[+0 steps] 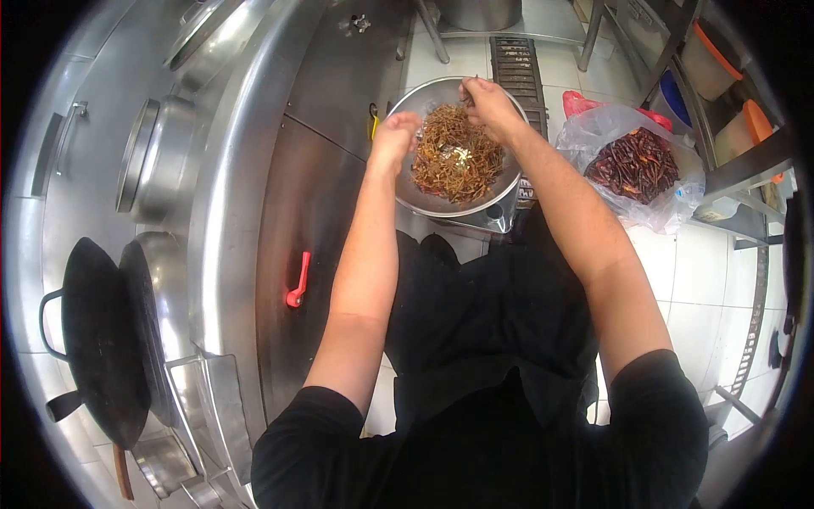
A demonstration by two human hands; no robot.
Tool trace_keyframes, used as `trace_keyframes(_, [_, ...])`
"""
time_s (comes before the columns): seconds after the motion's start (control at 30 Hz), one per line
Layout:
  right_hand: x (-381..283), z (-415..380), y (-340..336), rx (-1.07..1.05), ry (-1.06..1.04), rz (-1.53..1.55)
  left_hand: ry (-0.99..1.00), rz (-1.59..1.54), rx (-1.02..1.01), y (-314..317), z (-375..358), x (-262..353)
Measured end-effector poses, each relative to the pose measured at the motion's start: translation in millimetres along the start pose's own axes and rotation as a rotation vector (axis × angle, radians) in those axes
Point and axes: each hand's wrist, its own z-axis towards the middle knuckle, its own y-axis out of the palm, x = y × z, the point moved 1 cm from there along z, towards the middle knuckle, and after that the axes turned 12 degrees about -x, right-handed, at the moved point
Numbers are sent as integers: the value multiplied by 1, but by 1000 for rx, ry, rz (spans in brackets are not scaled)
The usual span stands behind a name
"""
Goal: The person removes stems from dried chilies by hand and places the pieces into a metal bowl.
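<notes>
A wide metal bowl (409,193) holds a heap of thin brown stem-like pieces (458,170), with a few small pale bits near its middle. Over the bowl's left rim is my left hand (397,140), its fingers curled and slightly blurred; what they hold, if anything, is too small to tell. My right hand (487,106) is at the bowl's upper right, with fingers pinched on something I cannot make out. Under the bowl, part of a metal stand or scale (500,214) shows.
To the right, an open plastic bag (593,136) holds dark red dried chillies (636,165). Metal shelving (755,170) with tubs stands beyond it. A steel counter with a red-handled valve (297,288) runs along the left. A floor drain grate (517,72) lies behind the bowl.
</notes>
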Motion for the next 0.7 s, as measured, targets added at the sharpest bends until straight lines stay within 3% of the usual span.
trace_keyframes(0.07, [-3,0,-9,-61,0,116,-56,900,14,-6,5,-20])
trace_keyframes(0.2, [-8,-3,-8,-123,14,68,-250,1304,-42,23,-6,-14])
trace_keyframes(0.4, [-5,-9,-4,-184,91,-171,-315,1337,-89,26,-12,-1])
trace_keyframes(0.5, [0,-6,-9,-222,97,-407,-238,1151,20,14,-16,5])
trace_keyframes(0.6, [18,-2,-6,-278,-23,-753,-104,816,-80,0,-12,6])
trace_keyframes(0.7, [25,-4,4,-355,-90,-1032,13,727,-146,6,-13,8])
